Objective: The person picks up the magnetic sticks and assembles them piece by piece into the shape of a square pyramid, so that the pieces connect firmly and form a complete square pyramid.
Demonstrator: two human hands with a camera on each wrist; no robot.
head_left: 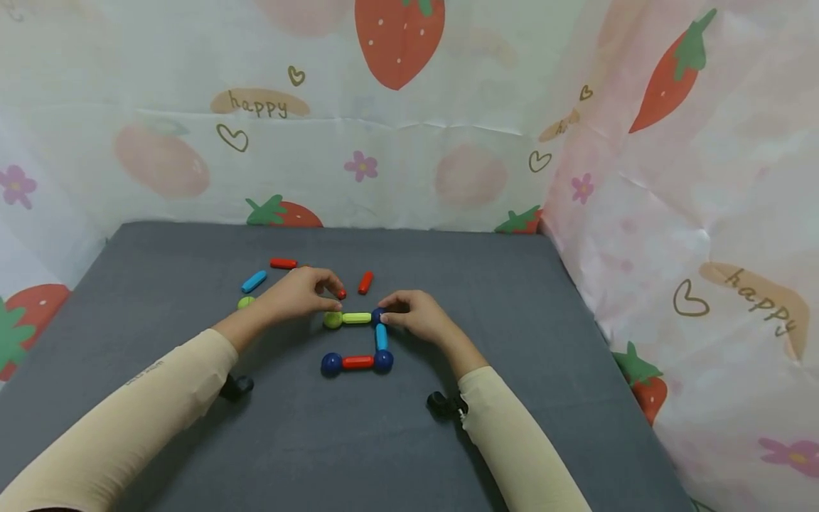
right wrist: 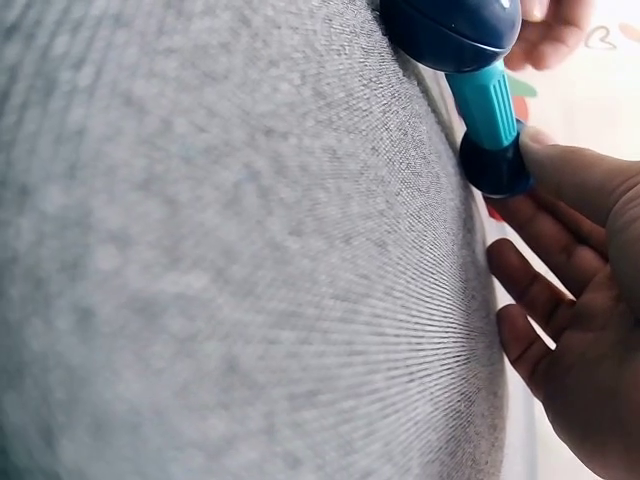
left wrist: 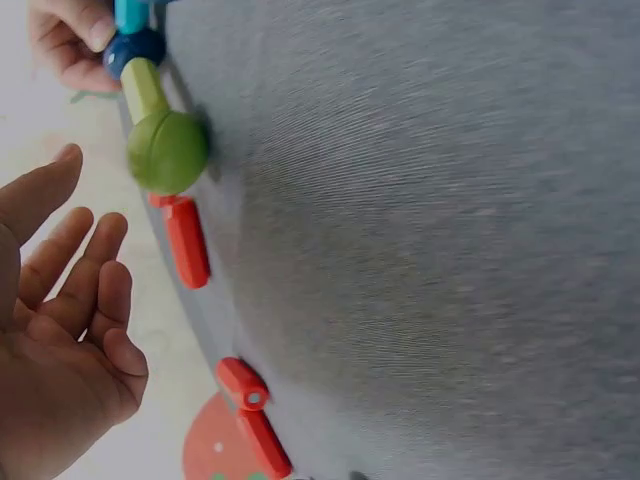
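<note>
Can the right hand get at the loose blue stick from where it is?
Probably not directly: the left hand is between the right hand and the loose blue stick, and the right hand pinches a dark blue ball.

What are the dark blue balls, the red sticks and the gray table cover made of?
Dark blue balls: probably hard plastic, glossy; light glints off them and one shows a seam line.
Red sticks: likely smooth plastic, evenly colored; a pale spot on one end might be metal.
Gray table cover: looks like matte fabric, with fine ridges.
</note>
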